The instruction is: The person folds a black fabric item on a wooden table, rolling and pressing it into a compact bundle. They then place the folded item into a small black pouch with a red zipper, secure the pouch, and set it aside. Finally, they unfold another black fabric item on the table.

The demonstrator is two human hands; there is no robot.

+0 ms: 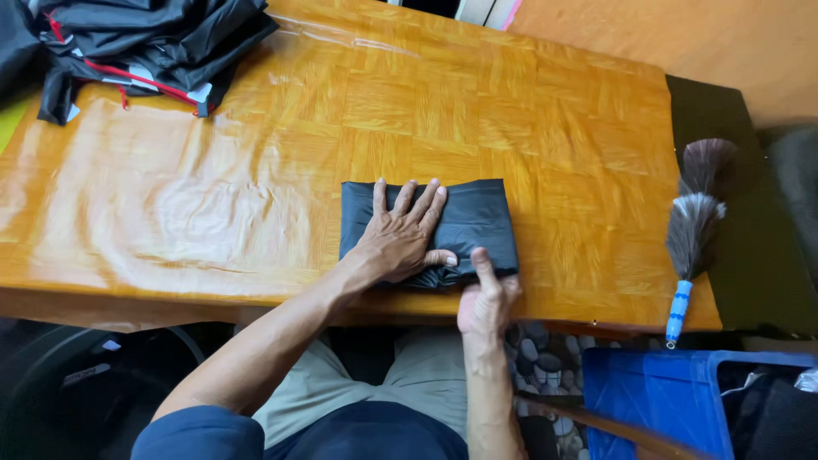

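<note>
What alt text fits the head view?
A person's left hand presses flat on a folded black cloth at the near edge of a wooden table, while the right hand pinches its front edge. A feather duster lies right.

- Left hand (400, 238): palm down, 4 fingers spread flat, thumb out sideways, forearm angled in from lower left.
- Right hand (486, 298): loosely curled, thumb pointing up, wrist straight.

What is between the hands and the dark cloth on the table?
Nothing visible. The left hand lies flat on the folded dark cloth, and the right hand pinches its near edge. Both touch it directly. The duster and the pile of dark clothes lie well off to the sides.
</note>
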